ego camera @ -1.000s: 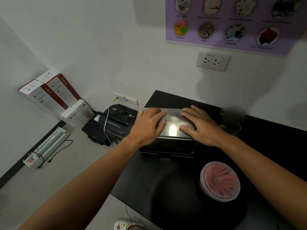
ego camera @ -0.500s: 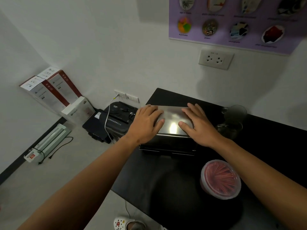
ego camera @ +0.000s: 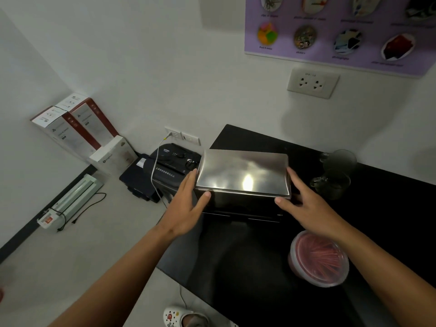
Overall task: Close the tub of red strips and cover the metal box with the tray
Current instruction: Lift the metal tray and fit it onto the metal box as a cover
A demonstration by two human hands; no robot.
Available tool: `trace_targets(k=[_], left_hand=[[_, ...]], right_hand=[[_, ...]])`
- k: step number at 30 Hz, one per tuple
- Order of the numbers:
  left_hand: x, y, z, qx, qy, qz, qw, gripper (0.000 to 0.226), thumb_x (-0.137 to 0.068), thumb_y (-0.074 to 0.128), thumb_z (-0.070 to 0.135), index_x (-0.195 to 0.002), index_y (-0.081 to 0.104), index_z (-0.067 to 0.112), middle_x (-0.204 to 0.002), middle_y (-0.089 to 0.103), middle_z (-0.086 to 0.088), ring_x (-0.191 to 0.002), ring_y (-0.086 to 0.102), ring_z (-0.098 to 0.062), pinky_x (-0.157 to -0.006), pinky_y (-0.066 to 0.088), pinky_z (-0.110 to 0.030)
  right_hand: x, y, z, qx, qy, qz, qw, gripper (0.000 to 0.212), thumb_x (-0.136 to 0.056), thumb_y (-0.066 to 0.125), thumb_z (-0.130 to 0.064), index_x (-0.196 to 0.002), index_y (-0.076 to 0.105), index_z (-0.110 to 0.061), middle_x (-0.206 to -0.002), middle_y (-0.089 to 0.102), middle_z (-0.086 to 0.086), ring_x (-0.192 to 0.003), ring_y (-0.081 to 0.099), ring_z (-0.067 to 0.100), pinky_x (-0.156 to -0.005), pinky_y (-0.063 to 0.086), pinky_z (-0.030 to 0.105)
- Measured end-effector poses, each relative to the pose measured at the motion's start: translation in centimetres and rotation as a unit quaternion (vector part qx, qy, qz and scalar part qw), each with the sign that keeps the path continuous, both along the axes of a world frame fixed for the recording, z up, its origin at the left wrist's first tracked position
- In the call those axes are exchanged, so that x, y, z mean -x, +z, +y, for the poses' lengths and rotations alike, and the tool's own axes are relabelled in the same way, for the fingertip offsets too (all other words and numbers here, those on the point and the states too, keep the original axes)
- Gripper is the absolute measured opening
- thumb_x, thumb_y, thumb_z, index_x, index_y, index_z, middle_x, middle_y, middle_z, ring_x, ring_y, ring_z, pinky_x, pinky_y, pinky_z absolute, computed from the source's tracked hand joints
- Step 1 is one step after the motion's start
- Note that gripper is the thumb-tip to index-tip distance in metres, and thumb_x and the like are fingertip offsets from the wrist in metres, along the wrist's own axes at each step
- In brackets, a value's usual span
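Note:
A shiny steel tray lies upside down on top of the metal box, covering it, at the back left of the black table. My left hand is at the box's left front corner, fingers spread, thumb touching the tray's edge. My right hand hovers by the right front corner, fingers apart, holding nothing. The round clear tub of red strips stands near the front right with its lid on.
Two clear glass mugs stand right of the box. On the floor to the left sit a black shredder with a white cable, white and red cartons and a laminator. A shoe shows below.
Both hands have slid off the top of the tray to the box's front corners. The tray stays in place on the box.

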State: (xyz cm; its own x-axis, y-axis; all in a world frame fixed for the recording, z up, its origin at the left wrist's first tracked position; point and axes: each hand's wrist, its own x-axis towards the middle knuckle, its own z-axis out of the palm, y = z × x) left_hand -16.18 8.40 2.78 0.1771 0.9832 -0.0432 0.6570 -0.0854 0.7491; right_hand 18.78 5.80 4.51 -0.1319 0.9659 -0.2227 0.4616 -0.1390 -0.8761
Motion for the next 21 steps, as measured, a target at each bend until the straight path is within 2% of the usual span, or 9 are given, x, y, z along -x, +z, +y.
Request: trace_targets(k=[5, 8, 10, 11, 13, 15, 17, 19, 21], left_hand=[[-1.2, 0.3, -0.7, 0.051, 0.011, -0.124, 0.991, 0.078, -0.099, 0.056, 0.054, -0.164, 0.016, 0.045, -0.165, 0.043, 0.012, -0.152, 0.041, -0.010, -0.124, 0.038, -0.050], [-1.8, 0.2, -0.6, 0.058, 0.038, -0.139, 0.988, 0.079, -0.101, 0.056, 0.051, -0.167, 0.013, 0.037, -0.165, 0.044, 0.012, -0.152, 0.042, -0.010, -0.125, 0.036, -0.049], [-2.0, 0.1, -0.3, 0.057, 0.054, -0.139, 0.987, 0.082, -0.097, 0.054, 0.062, -0.166, 0.016, 0.039, -0.151, 0.053, 0.029, -0.142, 0.049, 0.002, -0.120, 0.042, -0.041], [-2.1, -0.1, -0.2, 0.051, 0.058, -0.133, 0.988, 0.083, -0.095, 0.052, 0.068, -0.164, 0.016, 0.042, -0.135, 0.058, 0.043, -0.129, 0.054, 0.014, -0.113, 0.046, -0.034], [-2.3, -0.4, 0.2, 0.038, 0.059, -0.121, 0.990, 0.082, -0.093, 0.049, 0.072, -0.162, 0.013, 0.046, -0.109, 0.055, 0.061, -0.105, 0.055, 0.030, -0.095, 0.045, -0.019], [-2.5, -0.4, 0.4, 0.031, 0.053, -0.115, 0.992, 0.075, -0.095, 0.048, 0.070, -0.159, 0.012, 0.053, -0.114, 0.048, 0.067, -0.107, 0.051, 0.036, -0.092, 0.039, -0.008], [-2.6, 0.0, 0.8, 0.024, 0.046, -0.102, 0.993, 0.064, -0.095, 0.045, 0.068, -0.149, 0.011, 0.064, -0.119, 0.042, 0.069, -0.113, 0.044, 0.039, -0.093, 0.034, 0.000], [-2.7, 0.6, 1.4, 0.025, 0.045, -0.093, 0.994, 0.059, -0.096, 0.045, 0.067, -0.143, 0.010, 0.073, -0.123, 0.045, 0.064, -0.116, 0.042, 0.039, -0.098, 0.033, -0.003], [-2.6, 1.0, 2.2, 0.035, 0.041, -0.092, 0.994, 0.057, -0.101, 0.049, 0.059, -0.137, 0.012, 0.084, -0.128, 0.048, 0.055, -0.119, 0.048, 0.032, -0.106, 0.041, -0.015]], right_hand=[[0.3, -0.4, -0.9, 0.028, -0.007, 0.025, 0.999, 0.096, -0.079, 0.070, -0.072, -0.145, 0.000, -0.081, -0.165, 0.036, -0.025, -0.151, 0.044, 0.014, -0.125, 0.035, 0.050], [0.7, -0.5, -0.6, 0.031, -0.013, 0.015, 0.999, 0.096, -0.089, 0.068, -0.063, -0.150, -0.005, -0.074, -0.164, 0.037, -0.025, -0.152, 0.042, 0.011, -0.126, 0.034, 0.045], [1.0, -0.6, -0.2, 0.032, -0.014, 0.004, 0.999, 0.096, -0.094, 0.067, -0.059, -0.157, -0.005, -0.065, -0.155, 0.039, -0.035, -0.149, 0.040, 0.006, -0.120, 0.035, 0.033], [1.2, -0.6, 0.0, 0.033, -0.016, 0.002, 0.999, 0.096, -0.096, 0.067, -0.057, -0.158, -0.006, -0.063, -0.153, 0.039, -0.038, -0.148, 0.040, 0.005, -0.115, 0.034, 0.028], [1.7, -0.5, 0.4, 0.036, -0.023, -0.004, 0.999, 0.098, -0.098, 0.065, -0.056, -0.163, -0.009, -0.054, -0.162, 0.039, -0.027, -0.150, 0.040, 0.008, -0.115, 0.034, 0.029], [2.0, -0.4, 0.8, 0.039, -0.023, -0.011, 0.999, 0.100, -0.099, 0.062, -0.055, -0.165, -0.014, -0.046, -0.170, 0.034, -0.014, -0.153, 0.038, 0.012, -0.120, 0.032, 0.032], [2.1, -0.3, 1.1, 0.041, -0.021, -0.013, 0.999, 0.101, -0.100, 0.060, -0.055, -0.165, -0.016, -0.044, -0.173, 0.030, -0.012, -0.155, 0.036, 0.013, -0.122, 0.030, 0.033], [2.1, -0.3, 1.3, 0.043, -0.021, -0.010, 0.999, 0.100, -0.101, 0.060, -0.053, -0.165, -0.017, -0.044, -0.173, 0.029, -0.012, -0.155, 0.036, 0.013, -0.124, 0.029, 0.035], [2.2, -0.2, 1.6, 0.042, -0.024, -0.011, 0.999, 0.099, -0.102, 0.060, -0.051, -0.165, -0.017, -0.043, -0.173, 0.030, -0.011, -0.154, 0.037, 0.012, -0.124, 0.030, 0.035]])
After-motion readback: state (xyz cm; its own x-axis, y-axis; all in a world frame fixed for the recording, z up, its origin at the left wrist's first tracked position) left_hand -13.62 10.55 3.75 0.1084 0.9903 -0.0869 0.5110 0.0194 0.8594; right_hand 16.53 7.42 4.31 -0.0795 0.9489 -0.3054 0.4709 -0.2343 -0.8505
